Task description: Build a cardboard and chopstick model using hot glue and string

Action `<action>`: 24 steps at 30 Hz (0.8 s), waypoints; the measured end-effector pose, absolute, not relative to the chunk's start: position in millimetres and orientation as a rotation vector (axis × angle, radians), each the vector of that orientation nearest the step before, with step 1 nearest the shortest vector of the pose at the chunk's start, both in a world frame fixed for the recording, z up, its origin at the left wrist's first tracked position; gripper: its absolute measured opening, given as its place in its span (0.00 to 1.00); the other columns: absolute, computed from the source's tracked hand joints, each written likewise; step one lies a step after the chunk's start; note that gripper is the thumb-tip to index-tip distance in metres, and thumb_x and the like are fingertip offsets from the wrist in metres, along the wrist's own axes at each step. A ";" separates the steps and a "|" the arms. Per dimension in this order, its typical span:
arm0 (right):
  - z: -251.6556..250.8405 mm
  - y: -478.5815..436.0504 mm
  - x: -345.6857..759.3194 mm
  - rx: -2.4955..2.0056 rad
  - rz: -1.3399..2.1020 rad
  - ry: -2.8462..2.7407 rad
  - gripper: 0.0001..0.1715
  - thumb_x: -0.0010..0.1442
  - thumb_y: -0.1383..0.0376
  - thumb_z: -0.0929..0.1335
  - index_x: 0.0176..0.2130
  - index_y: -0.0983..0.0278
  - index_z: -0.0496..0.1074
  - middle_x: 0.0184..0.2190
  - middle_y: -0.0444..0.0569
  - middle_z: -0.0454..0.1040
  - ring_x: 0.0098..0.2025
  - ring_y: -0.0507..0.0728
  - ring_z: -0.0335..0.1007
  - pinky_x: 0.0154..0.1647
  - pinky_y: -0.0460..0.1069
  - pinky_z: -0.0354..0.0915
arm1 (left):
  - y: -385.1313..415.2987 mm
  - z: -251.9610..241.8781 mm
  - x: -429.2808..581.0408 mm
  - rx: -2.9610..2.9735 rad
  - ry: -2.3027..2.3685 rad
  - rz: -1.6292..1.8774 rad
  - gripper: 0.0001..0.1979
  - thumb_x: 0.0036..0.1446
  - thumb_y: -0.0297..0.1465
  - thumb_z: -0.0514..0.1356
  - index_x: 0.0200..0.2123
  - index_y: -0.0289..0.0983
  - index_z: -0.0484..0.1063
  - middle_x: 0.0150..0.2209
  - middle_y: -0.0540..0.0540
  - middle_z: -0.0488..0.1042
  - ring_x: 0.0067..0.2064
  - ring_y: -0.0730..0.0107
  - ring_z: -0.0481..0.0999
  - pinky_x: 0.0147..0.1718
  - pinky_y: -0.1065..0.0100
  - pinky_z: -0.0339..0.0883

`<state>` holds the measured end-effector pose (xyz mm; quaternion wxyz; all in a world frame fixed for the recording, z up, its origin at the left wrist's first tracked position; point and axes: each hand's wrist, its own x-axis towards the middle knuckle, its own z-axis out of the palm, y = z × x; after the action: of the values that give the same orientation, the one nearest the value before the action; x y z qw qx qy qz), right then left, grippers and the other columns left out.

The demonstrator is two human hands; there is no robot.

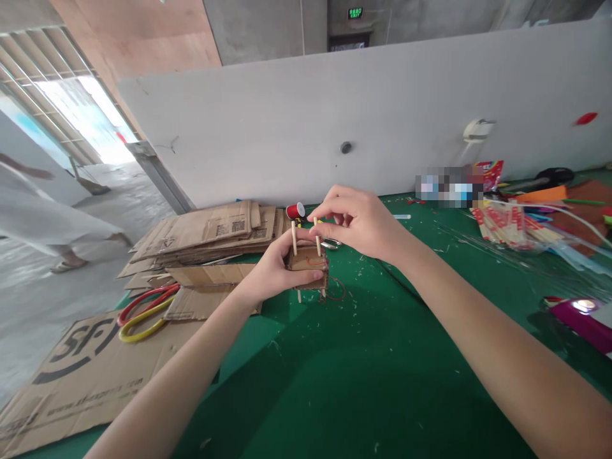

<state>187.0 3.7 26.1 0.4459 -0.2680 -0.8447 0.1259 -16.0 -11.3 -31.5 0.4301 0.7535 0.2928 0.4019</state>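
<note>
A small cardboard box (302,260) with thin wooden sticks through it is held above the green table by my left hand (275,271), fingers wrapped round its side and thumb across its front. Two sticks rise from its top, and their lower ends poke out below. My right hand (356,220) is pinched at the upper end of the right-hand wooden stick (317,237), thumb and forefinger close about it. The left-hand stick (294,239) stands free of the fingers. A thin reddish wire (340,290) loops out beside the box.
Flattened cardboard (201,229) is stacked at the left, near red-and-yellow-handled scissors (148,312). A red thread spool (295,210) stands behind the box. Packaged sticks (507,223) and a purple object (581,322) lie right. A white partition (296,140) borders the green table (335,395); a person walks at far left.
</note>
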 end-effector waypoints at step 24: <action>76.7 0.1 285.6 -0.720 -0.083 -1.367 0.12 0.66 0.64 0.63 0.43 0.53 0.75 0.26 0.45 0.65 0.24 0.50 0.59 0.24 0.48 0.54 | -10.1 -14.1 -16.3 1.723 0.989 1.321 0.14 0.55 0.43 0.64 0.34 0.37 0.73 0.32 0.49 0.72 0.32 0.72 0.68 0.32 0.71 0.62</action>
<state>285.6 0.1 76.7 0.7154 -0.3250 -0.6174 -0.0373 -16.3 -10.1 -14.1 0.3688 0.6714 0.3852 0.5146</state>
